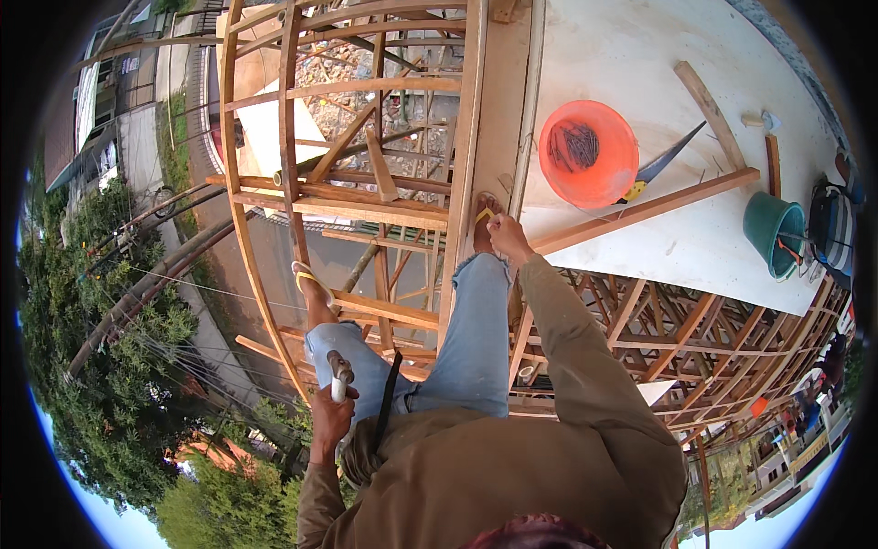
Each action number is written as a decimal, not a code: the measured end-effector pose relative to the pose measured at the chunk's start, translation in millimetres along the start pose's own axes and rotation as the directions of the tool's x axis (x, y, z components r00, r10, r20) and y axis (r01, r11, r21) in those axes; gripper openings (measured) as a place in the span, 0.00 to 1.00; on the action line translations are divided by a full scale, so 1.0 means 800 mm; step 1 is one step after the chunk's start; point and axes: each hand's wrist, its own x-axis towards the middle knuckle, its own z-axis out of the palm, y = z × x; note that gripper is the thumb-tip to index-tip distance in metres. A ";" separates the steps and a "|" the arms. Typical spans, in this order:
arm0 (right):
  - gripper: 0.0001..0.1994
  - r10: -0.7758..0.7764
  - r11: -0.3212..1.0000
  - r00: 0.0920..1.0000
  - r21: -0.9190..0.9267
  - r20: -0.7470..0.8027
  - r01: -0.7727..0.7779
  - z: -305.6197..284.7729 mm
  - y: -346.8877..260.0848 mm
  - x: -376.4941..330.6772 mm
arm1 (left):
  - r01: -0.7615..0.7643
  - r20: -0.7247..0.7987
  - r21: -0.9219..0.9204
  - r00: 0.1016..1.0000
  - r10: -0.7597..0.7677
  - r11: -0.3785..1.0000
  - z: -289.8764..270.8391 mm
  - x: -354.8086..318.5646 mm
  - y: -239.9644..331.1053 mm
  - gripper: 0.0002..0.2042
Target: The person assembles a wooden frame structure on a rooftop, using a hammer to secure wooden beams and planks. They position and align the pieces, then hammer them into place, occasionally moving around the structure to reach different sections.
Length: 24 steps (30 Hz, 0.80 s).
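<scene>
Way up on a timber frame here, rough reddish-brown beams crossing everywhere through the middle of the frame, street and trees far below on the left. The left hand [331, 409], low centre, is wrapped tight around the pale handle of a hammer [340, 373], its metal head pointing up. The right hand [506, 234], dead centre, is down at the near end of a long wooden batten [640, 212] that runs diagonally up to the right; can't tell whether it's gripping the batten or just pressing on it. Right beside that hand is a foot in a yellow-strapped flip-flop on a beam, the other foot sits lower left on another one.

Upper right is a big smooth pale plywood sheet [640, 55], the surface everything sits on. Two buckets: a round orange plastic one [589, 154] with a dark pile of nails inside, and a green one [770, 232] at the right edge. One handsaw [666, 163] with a yellow handle lies just beside the orange bucket. A few loose wood strips lie further right.
</scene>
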 end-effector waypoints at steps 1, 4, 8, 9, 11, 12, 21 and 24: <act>0.11 0.017 0.999 1.000 -0.033 -0.009 -0.017 0.022 0.017 0.037 | 0.072 0.046 0.074 0.996 -0.075 0.995 0.010 0.013 -0.007 0.08; 0.14 0.040 0.994 0.998 -0.101 -0.052 -0.045 0.081 0.075 0.145 | 0.092 0.031 0.157 0.995 -0.098 0.983 0.055 0.060 -0.039 0.07; 0.17 0.238 0.922 0.936 -0.242 -0.259 -0.301 0.137 0.147 0.252 | 0.224 0.066 0.077 0.971 -0.229 0.972 0.096 0.116 -0.096 0.08; 0.17 0.240 0.893 0.917 -0.298 -0.318 -0.337 0.145 0.160 0.269 | 0.280 0.101 0.115 0.951 -0.291 0.953 0.101 0.123 -0.111 0.08; 0.22 0.083 0.863 0.916 -0.431 -0.392 -0.263 0.156 0.178 0.296 | 0.302 0.107 0.137 0.942 -0.317 0.944 0.112 0.147 -0.138 0.07; 0.23 0.078 0.816 0.916 -0.502 -0.394 -0.285 0.157 0.184 0.305 | 0.323 0.126 0.153 0.931 -0.342 0.934 0.111 0.151 -0.149 0.06; 0.11 0.033 0.597 0.982 -0.784 -0.188 -0.170 0.137 0.225 0.356 | 0.332 0.236 0.294 0.883 -0.405 0.896 0.100 0.181 -0.198 0.14; 0.08 -0.134 0.540 0.972 -0.837 -0.192 -0.091 0.130 0.237 0.372 | 0.277 0.168 0.118 0.941 -0.294 0.954 0.102 0.191 -0.195 0.14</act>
